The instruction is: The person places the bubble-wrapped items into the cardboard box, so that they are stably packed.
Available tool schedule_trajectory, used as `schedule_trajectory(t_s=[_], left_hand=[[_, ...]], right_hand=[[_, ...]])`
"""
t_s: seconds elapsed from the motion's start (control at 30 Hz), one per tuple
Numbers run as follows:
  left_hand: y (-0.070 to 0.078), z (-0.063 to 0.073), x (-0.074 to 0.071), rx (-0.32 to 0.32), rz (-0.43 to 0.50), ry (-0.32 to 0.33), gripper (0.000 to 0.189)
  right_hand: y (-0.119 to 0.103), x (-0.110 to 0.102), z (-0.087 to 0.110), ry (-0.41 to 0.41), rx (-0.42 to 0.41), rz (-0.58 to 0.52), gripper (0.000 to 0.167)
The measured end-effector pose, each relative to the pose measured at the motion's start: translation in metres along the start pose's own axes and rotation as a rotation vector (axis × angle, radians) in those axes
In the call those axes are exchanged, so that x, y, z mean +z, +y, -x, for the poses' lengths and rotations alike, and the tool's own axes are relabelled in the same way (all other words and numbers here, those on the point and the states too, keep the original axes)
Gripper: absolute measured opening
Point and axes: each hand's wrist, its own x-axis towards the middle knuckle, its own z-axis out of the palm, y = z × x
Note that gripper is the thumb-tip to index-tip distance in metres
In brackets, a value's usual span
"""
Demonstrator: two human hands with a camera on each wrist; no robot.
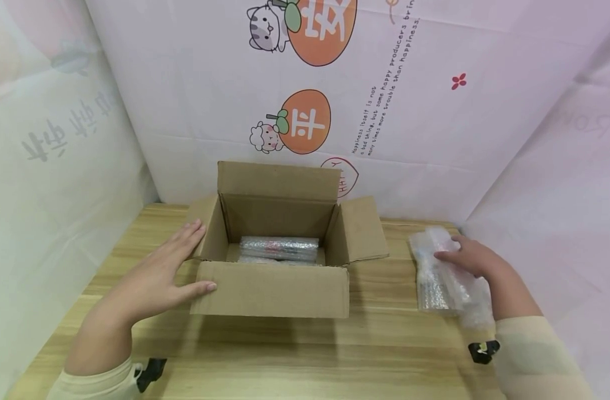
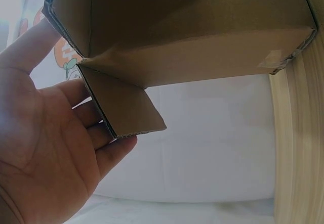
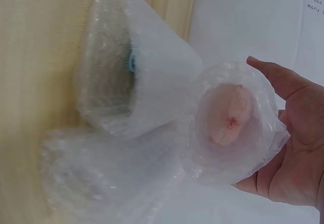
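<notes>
An open cardboard box (image 1: 272, 291) stands on the wooden table with its flaps folded out. Inside it lie bubble-wrapped rolls (image 1: 279, 248). My left hand (image 1: 152, 283) rests against the box's left side, fingers extended along the side flap (image 2: 121, 102) and thumb at the front flap's corner. Off to the right, my right hand (image 1: 472, 256) grips a bubble-wrapped roll (image 3: 233, 158) from the side; something pinkish shows through its end, but its kind is unclear. Other bubble-wrapped packages (image 3: 109, 72) lie beside and below that roll.
White printed cloth (image 1: 195, 100) hangs behind the table (image 1: 285, 361) and along both sides. The box's right flap (image 1: 365, 230) sticks out toward the wrapped packages. A black wrist strap end (image 1: 484, 351) hangs by the right sleeve.
</notes>
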Motion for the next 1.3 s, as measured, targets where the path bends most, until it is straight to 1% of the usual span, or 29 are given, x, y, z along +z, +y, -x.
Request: schedule_trajectory(t_s=[0.1, 0.2, 0.3, 0.47, 0.73, 0.83, 1.03, 1.3], left_hand=[[0.000, 0.000, 0.000, 0.000, 0.001, 0.000, 0.102], [0.001, 0.000, -0.001, -0.002, 0.003, -0.002, 0.102], [0.001, 0.000, -0.001, -0.004, 0.006, -0.004, 0.102], [0.001, 0.000, -0.001, -0.007, 0.004, -0.007, 0.102], [0.000, 0.000, -0.002, -0.010, 0.003, -0.007, 0.102], [0.000, 0.001, -0.001, -0.010, 0.001, -0.008, 0.102], [-0.001, 0.000, -0.001, -0.010, -0.004, -0.008, 0.102], [-0.001, 0.000, 0.000, -0.006, -0.011, -0.004, 0.102]], right_hand=[[-0.002, -0.005, -0.003, 0.038, -0.032, 0.051, 0.095], [-0.005, -0.011, -0.005, 0.066, -0.063, 0.069, 0.093], [-0.009, -0.017, -0.005, 0.067, -0.073, 0.073, 0.094], [-0.017, -0.028, -0.005, 0.058, -0.064, 0.092, 0.093], [-0.032, -0.046, -0.004, 0.068, -0.068, 0.060, 0.096], [-0.039, -0.053, -0.004, 0.073, -0.082, 0.056, 0.096], [-0.056, -0.067, -0.005, 0.083, -0.101, 0.045, 0.095], [-0.086, -0.088, -0.001, 0.114, -0.137, 0.050, 0.094]])
